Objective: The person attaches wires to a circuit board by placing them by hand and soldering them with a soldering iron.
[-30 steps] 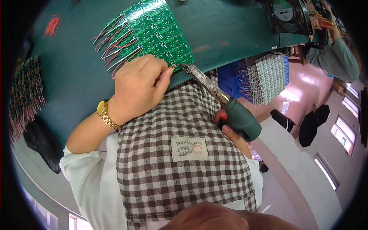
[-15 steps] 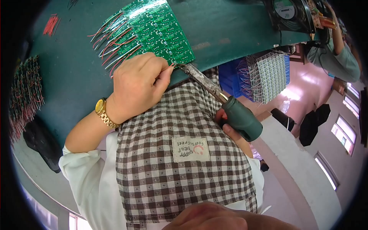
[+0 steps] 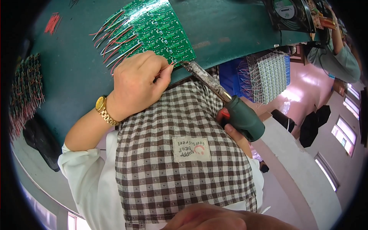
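Far left we see a bundle of wired boards lying on the green bench, parked out of the way beside a loose scatter of red wire bits.

Next, the green circuit board sits flat on the bench near its front edge, red and pale leads fanning off its left side. It lies close in, so both hands can reach its near corner.

Our left hand, gold watch on the wrist, rests on the bench edge with fingers curled and pinching a thin red wire, its end held against the board's near edge; we judge this keeps the lead steady at the joint.

Our right hand is mostly hidden by the checked apron, but it's wrapped around the green handle of the soldering iron, the foil-wrapped shaft angled up-left so the tip meets the board corner right beside the wire.

Far right, a stack of white LED panels hangs below the bench, a fan sits on top, and another person's sleeve is at the rim.
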Demonstrator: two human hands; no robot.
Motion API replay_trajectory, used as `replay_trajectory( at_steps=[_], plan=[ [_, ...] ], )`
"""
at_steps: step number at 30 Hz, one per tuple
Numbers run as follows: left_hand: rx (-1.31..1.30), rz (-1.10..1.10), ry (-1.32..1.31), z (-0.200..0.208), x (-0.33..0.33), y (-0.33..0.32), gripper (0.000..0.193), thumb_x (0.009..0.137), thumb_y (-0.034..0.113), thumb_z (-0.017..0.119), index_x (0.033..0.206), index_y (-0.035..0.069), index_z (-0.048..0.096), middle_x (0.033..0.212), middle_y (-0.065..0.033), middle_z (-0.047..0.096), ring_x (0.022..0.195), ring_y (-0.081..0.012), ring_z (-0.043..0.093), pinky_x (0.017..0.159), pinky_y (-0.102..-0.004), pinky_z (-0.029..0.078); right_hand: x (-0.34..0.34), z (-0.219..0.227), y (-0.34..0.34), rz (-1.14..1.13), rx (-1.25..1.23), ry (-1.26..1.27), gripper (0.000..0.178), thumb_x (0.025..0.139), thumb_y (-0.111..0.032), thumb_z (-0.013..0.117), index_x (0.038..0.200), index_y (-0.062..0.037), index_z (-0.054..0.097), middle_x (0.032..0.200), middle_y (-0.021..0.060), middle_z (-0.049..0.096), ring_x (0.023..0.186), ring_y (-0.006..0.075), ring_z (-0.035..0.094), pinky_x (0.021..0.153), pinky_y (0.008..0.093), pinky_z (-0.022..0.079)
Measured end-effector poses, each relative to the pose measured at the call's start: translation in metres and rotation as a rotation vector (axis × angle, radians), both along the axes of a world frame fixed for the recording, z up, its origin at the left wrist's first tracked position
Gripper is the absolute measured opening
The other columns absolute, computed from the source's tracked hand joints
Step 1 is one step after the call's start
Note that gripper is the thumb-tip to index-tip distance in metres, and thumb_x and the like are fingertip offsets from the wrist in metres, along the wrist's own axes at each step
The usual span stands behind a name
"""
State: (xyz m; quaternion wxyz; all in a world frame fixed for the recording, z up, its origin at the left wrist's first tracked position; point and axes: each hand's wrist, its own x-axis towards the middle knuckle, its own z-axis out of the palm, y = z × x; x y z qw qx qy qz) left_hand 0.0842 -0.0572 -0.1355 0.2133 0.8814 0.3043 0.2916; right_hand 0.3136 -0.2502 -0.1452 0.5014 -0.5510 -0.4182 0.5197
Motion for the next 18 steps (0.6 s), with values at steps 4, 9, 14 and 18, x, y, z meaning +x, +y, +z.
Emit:
replay_trajectory(
  at_steps=[4, 9, 14, 18],
  plan=[
    [0.006, 0.006, 0.003, -0.001, 0.0, 0.0, 0.015, 0.074, 0.005, 0.074, 0.076, 0.007, 0.059, 0.067, -0.0048, 0.058, 0.057, -0.0217, 0.057, 0.051, -0.0333, 0.044, -0.002, -0.011, -0.005, -0.009, 0.028, -0.043, 0.028, 0.077, -0.011, 0.066, 0.1, 0.0038, 0.065, 0.087, 0.0122, 0.067, 0.074, 0.022, 0.064, 0.069, 0.0321, 0.051],
    [0.015, 0.007, 0.0, -0.002, 0.0, -0.001, 0.015, 0.074, 0.005, 0.074, 0.076, 0.007, 0.059, 0.066, -0.0047, 0.058, 0.057, -0.0214, 0.057, 0.051, -0.0328, 0.044, 0.0, -0.014, -0.015, -0.003, -0.116, 0.07, 0.03, 0.077, -0.011, 0.066, 0.103, 0.0033, 0.064, 0.09, 0.0116, 0.067, 0.077, 0.0208, 0.064, 0.07, 0.0312, 0.051],
    [0.002, 0.003, -0.003, -0.003, 0.001, -0.002, 0.015, 0.075, 0.005, 0.074, 0.076, 0.007, 0.059, 0.066, -0.0046, 0.058, 0.057, -0.0212, 0.057, 0.051, -0.0323, 0.044, 0.0, -0.011, -0.018, -0.036, -0.152, 0.112, 0.034, 0.077, -0.011, 0.067, 0.108, 0.0025, 0.063, 0.094, 0.0109, 0.066, 0.081, 0.0191, 0.062, 0.072, 0.03, 0.05],
    [0.018, 0.012, -0.007, -0.003, 0.001, -0.004, 0.015, 0.075, 0.005, 0.073, 0.076, 0.008, 0.059, 0.066, -0.0041, 0.057, 0.056, -0.0209, 0.057, 0.051, -0.0321, 0.044, -0.001, -0.01, -0.021, -0.08, -0.149, 0.152, 0.035, 0.076, -0.011, 0.067, 0.108, 0.0024, 0.063, 0.094, 0.0108, 0.066, 0.081, 0.0187, 0.062, 0.072, 0.03, 0.05]
  ],
)
